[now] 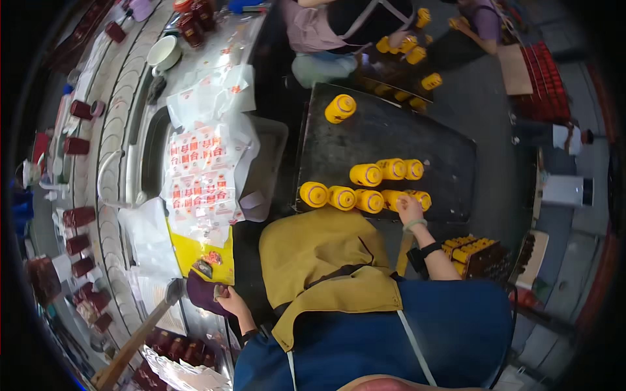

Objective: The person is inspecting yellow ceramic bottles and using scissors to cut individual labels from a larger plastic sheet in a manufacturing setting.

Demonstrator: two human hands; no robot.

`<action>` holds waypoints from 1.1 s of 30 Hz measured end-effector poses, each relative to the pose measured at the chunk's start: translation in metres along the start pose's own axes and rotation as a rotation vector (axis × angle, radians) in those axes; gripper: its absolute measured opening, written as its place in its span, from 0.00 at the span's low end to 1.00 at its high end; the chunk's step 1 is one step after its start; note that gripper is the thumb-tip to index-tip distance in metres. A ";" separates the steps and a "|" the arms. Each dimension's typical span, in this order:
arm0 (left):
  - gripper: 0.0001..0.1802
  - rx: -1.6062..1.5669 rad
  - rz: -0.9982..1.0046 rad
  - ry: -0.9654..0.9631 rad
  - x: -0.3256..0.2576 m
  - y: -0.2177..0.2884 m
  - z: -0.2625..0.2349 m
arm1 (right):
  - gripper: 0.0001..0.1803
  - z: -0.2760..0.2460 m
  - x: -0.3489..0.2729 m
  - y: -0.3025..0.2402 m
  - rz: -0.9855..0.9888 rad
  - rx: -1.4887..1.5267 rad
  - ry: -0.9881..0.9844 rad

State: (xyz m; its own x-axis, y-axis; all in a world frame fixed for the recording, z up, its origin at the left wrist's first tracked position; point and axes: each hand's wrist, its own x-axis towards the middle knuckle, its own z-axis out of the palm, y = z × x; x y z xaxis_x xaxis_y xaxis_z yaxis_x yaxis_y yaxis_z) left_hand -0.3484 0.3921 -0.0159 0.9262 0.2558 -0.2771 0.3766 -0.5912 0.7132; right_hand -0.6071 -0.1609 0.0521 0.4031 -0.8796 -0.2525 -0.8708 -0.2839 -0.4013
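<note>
Your right hand (pixel 411 210) rests on the end yellow bottle (pixel 419 198) of the front row on the dark tray (pixel 391 130), grip closed over it; the bottles lie on their sides in rows, caps toward you, likely for counting. Your left hand (pixel 229 301), well left of the tray, holds a dark purple cap (pixel 203 291) at the worktop (pixel 195 247) edge, grip closed, seemingly kept ready.

A grey floor (pixel 495 117) runs far and right, under even, bright light. On the left a curved roller conveyor (pixel 120 117) sweeps from near to far beside a steel worktop (pixel 261 163) strewn with printed plastic sheets (pixel 199 176). A dark board (pixel 391 133) lies centre. Red crates (pixel 544 81) stand far right.
</note>
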 end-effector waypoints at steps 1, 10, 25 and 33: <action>0.24 -0.044 0.012 -0.015 0.001 0.005 -0.001 | 0.15 -0.001 -0.006 -0.005 0.001 -0.001 0.008; 0.24 -0.015 -0.197 0.160 -0.104 -0.016 0.005 | 0.13 0.020 0.018 -0.015 -0.415 0.132 -0.197; 0.24 -0.344 -0.838 0.566 -0.445 -0.086 0.063 | 0.13 0.030 0.049 -0.119 -1.024 -0.083 -0.642; 0.26 -0.377 -0.990 0.522 -0.449 -0.183 0.098 | 0.12 0.047 -0.030 -0.129 -1.239 -0.212 -0.816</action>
State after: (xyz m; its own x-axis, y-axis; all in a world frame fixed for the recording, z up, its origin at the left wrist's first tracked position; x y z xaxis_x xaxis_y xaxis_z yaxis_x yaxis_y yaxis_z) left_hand -0.8315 0.3106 -0.0846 0.0808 0.8095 -0.5815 0.8161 0.2812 0.5049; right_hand -0.4935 -0.0799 0.0699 0.8756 0.3829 -0.2945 0.1368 -0.7812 -0.6091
